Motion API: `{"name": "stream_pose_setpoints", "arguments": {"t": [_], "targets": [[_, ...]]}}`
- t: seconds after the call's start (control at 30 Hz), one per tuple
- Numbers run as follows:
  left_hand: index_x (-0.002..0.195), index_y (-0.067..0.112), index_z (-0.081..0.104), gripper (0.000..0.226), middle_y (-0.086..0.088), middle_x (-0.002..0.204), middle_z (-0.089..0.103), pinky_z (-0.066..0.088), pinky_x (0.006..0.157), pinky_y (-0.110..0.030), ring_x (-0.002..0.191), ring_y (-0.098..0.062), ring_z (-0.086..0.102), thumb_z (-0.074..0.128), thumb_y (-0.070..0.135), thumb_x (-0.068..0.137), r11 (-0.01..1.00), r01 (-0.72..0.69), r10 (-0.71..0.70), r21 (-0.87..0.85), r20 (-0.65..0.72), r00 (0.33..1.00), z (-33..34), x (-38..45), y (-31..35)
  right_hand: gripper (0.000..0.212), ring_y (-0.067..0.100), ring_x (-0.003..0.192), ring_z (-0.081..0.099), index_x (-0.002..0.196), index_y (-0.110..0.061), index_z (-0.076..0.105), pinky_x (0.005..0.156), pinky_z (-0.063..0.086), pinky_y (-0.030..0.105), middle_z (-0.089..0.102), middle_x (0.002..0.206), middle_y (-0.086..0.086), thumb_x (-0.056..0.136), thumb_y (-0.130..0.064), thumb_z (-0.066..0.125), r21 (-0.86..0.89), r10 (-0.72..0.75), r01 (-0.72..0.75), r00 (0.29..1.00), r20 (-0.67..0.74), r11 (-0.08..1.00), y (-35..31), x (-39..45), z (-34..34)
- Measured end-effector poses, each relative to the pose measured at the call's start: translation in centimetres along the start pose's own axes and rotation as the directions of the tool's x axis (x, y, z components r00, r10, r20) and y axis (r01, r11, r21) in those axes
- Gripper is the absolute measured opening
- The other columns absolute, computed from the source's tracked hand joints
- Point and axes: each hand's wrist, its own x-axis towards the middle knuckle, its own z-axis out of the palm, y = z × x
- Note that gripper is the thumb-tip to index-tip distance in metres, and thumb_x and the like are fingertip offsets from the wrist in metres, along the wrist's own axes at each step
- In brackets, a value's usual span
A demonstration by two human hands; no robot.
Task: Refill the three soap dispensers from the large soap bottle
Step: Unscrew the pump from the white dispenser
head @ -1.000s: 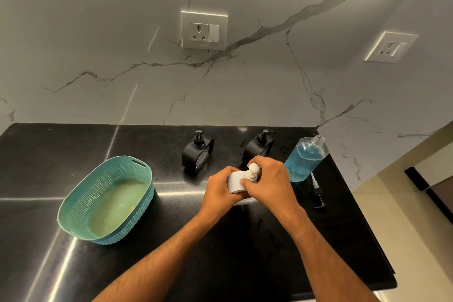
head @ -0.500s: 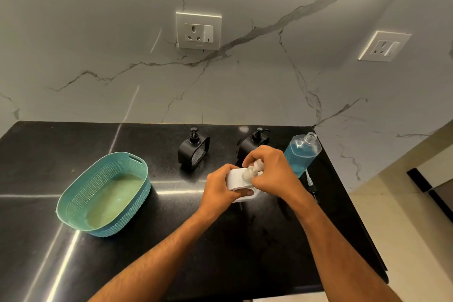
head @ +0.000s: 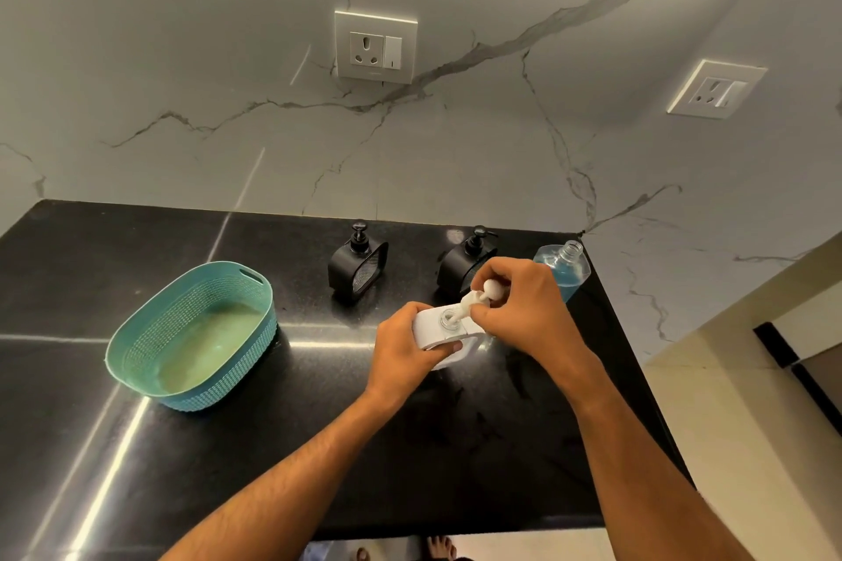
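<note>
Open black counter (head: 319,446) near the front edge; teal basket (head: 191,337) left, two black dispensers (head: 357,266) behind

Home bathroom or kitchen counter: glossy black stone countertop (head: 136,446) across the lower frame, white grey-veined marble wall (head: 182,59) above, two white wall sockets (head: 375,46) upper centre and upper right, black pump soap dispensers (head: 357,262) at the back, teal plastic perforated basket (head: 191,335) left.
</note>
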Motion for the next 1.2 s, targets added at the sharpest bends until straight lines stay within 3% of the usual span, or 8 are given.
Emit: {"name": "stream_pose_setpoints", "arguments": {"t": [0.27, 0.37, 0.5, 0.67, 0.83, 0.9, 1.03, 1.2], "targets": [[0.101, 0.035, 0.057, 0.049, 0.018, 0.101, 0.066, 0.057, 0.075, -0.018, 0.098, 0.007, 0.062, 0.095, 0.041, 0.070, 0.996, 0.093, -0.091, 0.011, -0.117, 0.989, 0.6, -0.8, 0.3, 0.018, 0.006, 0.071, 0.065, 0.091, -0.020, 0.073, 0.063, 0.053, 0.016, 0.069, 0.081, -0.011, 0.078, -0.018, 0.085, 0.059, -0.036, 0.046, 0.986, -0.164, 0.997, 0.9, -1.3, -1.6], [0.097, 0.038, 0.053, 0.050, 0.018, 0.099, 0.064, 0.054, 0.073, -0.016, 0.097, 0.007, 0.060, 0.093, 0.046, 0.069, 0.993, 0.120, -0.118, 0.004, -0.170, 0.978, 0.8, -1.1, 0.4, 0.016, 0.003, 0.075, 0.066, 0.088, -0.020, 0.073, 0.059, 0.050, 0.011, 0.069, 0.079, -0.013, 0.078, -0.015, 0.085, 0.112, -0.041, 0.067, 0.975, -0.220, 0.992, 1.6, -1.9, -1.8], [0.094, 0.039, 0.049, 0.049, 0.016, 0.096, 0.062, 0.054, 0.069, -0.017, 0.096, 0.007, 0.059, 0.089, 0.053, 0.071, 0.989, 0.147, -0.149, -0.028, -0.240, 0.959, 1.2, -1.6, 0.5, 0.016, 0.007, 0.074, 0.067, 0.086, -0.021, 0.073, 0.058, 0.051, 0.012, 0.070, 0.079, -0.013, 0.077, -0.015, 0.085, 0.168, -0.001, 0.056, 0.951, -0.310, 0.984, 2.9, -3.0, -1.4], [0.100, 0.035, 0.048, 0.052, 0.017, 0.099, 0.057, 0.049, 0.068, -0.008, 0.100, 0.013, 0.054, 0.090, 0.047, 0.074, 0.979, 0.201, -0.197, -0.018, -0.298, 0.934, 1.8, -2.3, 0.5, 0.020, 0.006, 0.077, 0.068, 0.090, -0.020, 0.073, 0.062, 0.051, 0.011, 0.070, 0.084, -0.012, 0.076, -0.015, 0.085, 0.217, 0.068, 0.023, 0.912, -0.404, 0.976, 5.3, -4.3, 0.4], [0.105, 0.032, 0.046, 0.054, 0.018, 0.103, 0.054, 0.050, 0.065, -0.015, 0.095, 0.003, 0.057, 0.088, 0.049, 0.077, 0.966, 0.256, -0.256, -0.043, -0.322, 0.911, 2.5, -3.1, 0.4, 0.026, 0.009, 0.079, 0.066, 0.102, -0.014, 0.075, 0.070, 0.059, 0.029, 0.069, 0.090, -0.004, 0.077, -0.010, 0.083, 0.211, 0.165, -0.068, 0.859, -0.485, 0.975, 8.1, -5.7, 4.1], [0.105, 0.030, 0.046, 0.054, 0.017, 0.102, 0.053, 0.049, 0.067, -0.017, 0.094, 0.001, 0.056, 0.089, 0.047, 0.077, 0.960, 0.276, -0.273, -0.041, -0.334, 0.902, 2.8, -3.3, 0.3, 0.030, 0.009, 0.080, 0.065, 0.104, -0.012, 0.077, 0.073, 0.059, 0.028, 0.068, 0.092, -0.002, 0.075, -0.008, 0.083, 0.189, 0.184, -0.101, 0.849, -0.495, 0.977, 9.2, -6.4, 6.0], [0.104, 0.028, 0.047, 0.053, 0.018, 0.098, 0.053, 0.044, 0.063, -0.011, 0.091, 0.007, 0.054, 0.090, 0.041, 0.077, 0.949, 0.311, -0.305, -0.047, -0.375, 0.875, 3.3, -3.6, 0.2, 0.028, 0.008, 0.079, 0.063, 0.101, -0.012, 0.078, 0.075, 0.049, 0.011, 0.065, 0.095, -0.003, 0.074, -0.008, 0.083, 0.151, 0.203, -0.148, 0.858, -0.471, 0.977, 11.1, -7.9, 9.8], [0.106, 0.025, 0.044, 0.057, 0.018, 0.097, 0.046, 0.045, 0.063, -0.007, 0.090, 0.002, 0.053, 0.090, 0.041, 0.077, 0.940, 0.335, -0.331, -0.064, -0.407, 0.851, 4.1, -4.1, 0.1, 0.027, 0.007, 0.085, 0.058, 0.103, -0.016, 0.073, 0.074, 0.053, 0.024, 0.055, 0.100, -0.009, 0.076, -0.014, 0.080, 0.095, 0.188, -0.163, 0.890, -0.415, 0.982, 12.9, -9.6, 13.1]]}}
